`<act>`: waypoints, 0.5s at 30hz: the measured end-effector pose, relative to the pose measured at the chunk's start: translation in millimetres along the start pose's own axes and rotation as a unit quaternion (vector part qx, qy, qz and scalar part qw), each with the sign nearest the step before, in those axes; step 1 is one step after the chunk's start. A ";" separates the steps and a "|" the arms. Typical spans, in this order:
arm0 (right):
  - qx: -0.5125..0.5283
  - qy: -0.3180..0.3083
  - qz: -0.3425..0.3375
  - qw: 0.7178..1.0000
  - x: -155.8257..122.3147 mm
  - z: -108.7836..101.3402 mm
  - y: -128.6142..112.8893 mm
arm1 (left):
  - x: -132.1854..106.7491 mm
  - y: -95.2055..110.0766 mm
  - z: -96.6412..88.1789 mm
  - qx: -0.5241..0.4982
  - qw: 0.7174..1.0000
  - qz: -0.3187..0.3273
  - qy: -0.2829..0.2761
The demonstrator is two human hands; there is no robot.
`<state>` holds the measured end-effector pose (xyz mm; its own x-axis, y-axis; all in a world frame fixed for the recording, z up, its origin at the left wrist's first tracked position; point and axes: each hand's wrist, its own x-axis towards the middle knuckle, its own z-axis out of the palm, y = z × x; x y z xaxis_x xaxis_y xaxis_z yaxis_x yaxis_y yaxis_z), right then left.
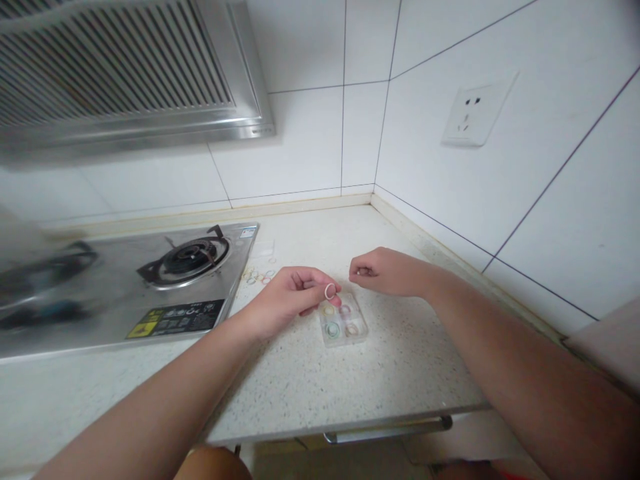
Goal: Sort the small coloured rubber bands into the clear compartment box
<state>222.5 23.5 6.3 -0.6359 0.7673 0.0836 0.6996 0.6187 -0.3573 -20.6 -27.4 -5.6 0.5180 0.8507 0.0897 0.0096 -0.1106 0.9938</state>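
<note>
While well inside the counter edge (350,423), left grip (294,295) around pale ring (326,292), right grip (383,272) unclear.

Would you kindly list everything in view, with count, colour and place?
range hood: one, silver, upper left
tiles: many, white, walls
socket: one, white, right wall
stove: one, silver, left
burners: two, black, on stove
label: one, black-yellow, stove front
counter: one, speckled off-white, centre
handle: one, silver, below counter edge
loose rings: several, mixed colours, beside stove
flat piece: one, clear, behind loose rings
box: one, clear, on counter
boxed rings: count unclear, mixed colours, inside compartments
held ring: one, pale, in left hand
left hand: one, bare, partly over box
right hand: one, bare, beyond box
arms: two, bare, foreground
</note>
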 end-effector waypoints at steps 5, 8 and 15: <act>0.047 0.019 -0.019 0.999 -0.6 0.2 -7.1 | 1.9 -2.6 -1.4 -0.004 1.000 0.000 0.016; 0.122 0.050 -0.039 0.991 -2.0 0.0 -17.0 | 3.6 -3.7 -3.0 0.000 1.000 0.001 0.031; 0.234 0.091 -0.082 0.965 -8.0 -4.2 -31.4 | 4.8 -2.4 -2.6 0.001 0.999 0.006 0.050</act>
<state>207.1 -1.3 20.8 -0.6274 0.7093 0.3214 0.3446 0.6230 -0.7022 -20.3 -21.7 -7.4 0.4296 0.8965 0.1086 0.0060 -0.1231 0.9924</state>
